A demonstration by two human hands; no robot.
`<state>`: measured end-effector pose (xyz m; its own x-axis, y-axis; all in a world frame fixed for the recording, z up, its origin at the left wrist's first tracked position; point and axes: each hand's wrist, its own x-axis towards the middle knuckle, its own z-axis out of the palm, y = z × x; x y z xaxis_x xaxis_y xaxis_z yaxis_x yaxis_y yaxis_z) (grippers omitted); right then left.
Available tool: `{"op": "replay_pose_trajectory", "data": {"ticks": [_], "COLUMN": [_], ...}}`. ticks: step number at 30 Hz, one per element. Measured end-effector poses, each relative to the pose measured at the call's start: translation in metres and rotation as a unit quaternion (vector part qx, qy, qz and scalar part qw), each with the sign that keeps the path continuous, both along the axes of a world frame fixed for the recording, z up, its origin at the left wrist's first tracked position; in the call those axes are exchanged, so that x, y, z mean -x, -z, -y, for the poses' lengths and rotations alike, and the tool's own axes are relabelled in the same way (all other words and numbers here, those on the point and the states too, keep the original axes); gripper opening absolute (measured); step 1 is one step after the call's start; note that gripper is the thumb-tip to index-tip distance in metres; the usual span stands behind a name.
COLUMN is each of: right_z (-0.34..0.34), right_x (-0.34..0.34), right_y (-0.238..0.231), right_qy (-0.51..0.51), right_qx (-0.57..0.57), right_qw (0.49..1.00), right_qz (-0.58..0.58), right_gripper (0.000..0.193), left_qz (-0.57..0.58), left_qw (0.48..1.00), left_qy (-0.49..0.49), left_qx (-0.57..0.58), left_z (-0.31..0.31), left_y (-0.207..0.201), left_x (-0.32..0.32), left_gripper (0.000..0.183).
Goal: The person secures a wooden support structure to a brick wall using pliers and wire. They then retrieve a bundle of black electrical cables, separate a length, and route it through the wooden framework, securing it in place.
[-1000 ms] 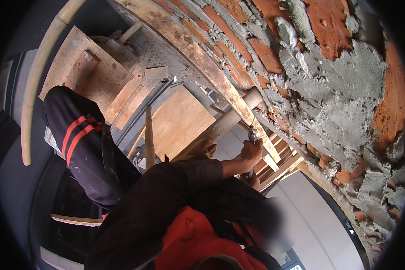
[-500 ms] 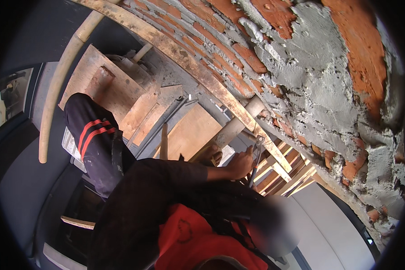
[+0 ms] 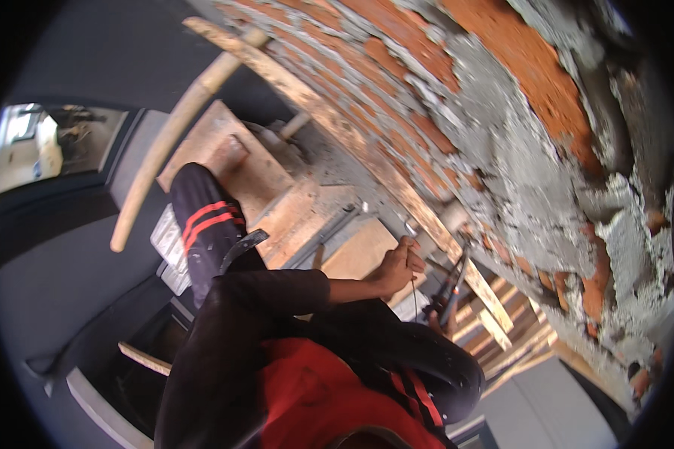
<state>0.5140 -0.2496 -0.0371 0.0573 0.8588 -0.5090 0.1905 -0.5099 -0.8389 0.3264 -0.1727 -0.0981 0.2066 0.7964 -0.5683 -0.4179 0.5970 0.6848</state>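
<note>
My left hand (image 3: 402,265) is closed in a pinch, in front of the wooden boards at the middle. A thin dark wire (image 3: 415,295) hangs from its fingers. To its right, my right hand (image 3: 446,322) is wrapped around the handles of dark-handled pliers (image 3: 451,288), partly hidden behind my raised knee. The pliers point up toward the brick wall, their jaws close to a long wooden plank (image 3: 367,153). Whether the jaws grip anything is too small to tell.
A rough brick wall (image 3: 502,123) with grey mortar rises at the right. A bamboo pole (image 3: 176,127) crosses the plank at upper left. Below lie a plywood sheet (image 3: 273,168) with a brick (image 3: 227,153) on it, and wooden slats (image 3: 494,322). A window (image 3: 56,146) is at left.
The whole view has shifted and turned. My left hand has moved away from the pliers, leaving a gap between them. The wire and the pliers' dark handles now show more plainly.
</note>
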Motion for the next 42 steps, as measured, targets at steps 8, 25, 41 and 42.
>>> {"op": "replay_pose_trajectory", "data": {"ticks": [8, 25, 41, 42], "right_z": [-0.058, -0.224, -0.23, -0.226], "right_x": [0.008, 0.235, 0.551, 0.55], "right_y": [-0.02, -0.086, -0.04, -0.038], "right_qy": [-0.214, -0.517, -0.457, -0.466], "right_qx": [-0.047, -0.058, -0.152, -0.197], "right_qw": [0.967, 0.851, 0.859, 0.847], "right_qz": [0.128, 0.075, -0.175, -0.16], "right_gripper": [0.055, 0.025, 0.038, 0.038], "left_qz": [-0.026, 0.0, -0.084, -0.086], "left_qw": [0.993, 0.963, 0.909, 0.894], "left_qy": [-0.054, -0.188, -0.404, -0.438], "left_qx": [0.098, 0.194, -0.063, -0.043], "left_z": [-0.04, -0.069, -0.064, -0.064], "left_y": [-0.035, -0.002, -0.083, -0.087], "left_x": [0.092, 0.328, 0.459, 0.459], "left_gripper": [0.016, 0.024, 0.029, 0.029]}}
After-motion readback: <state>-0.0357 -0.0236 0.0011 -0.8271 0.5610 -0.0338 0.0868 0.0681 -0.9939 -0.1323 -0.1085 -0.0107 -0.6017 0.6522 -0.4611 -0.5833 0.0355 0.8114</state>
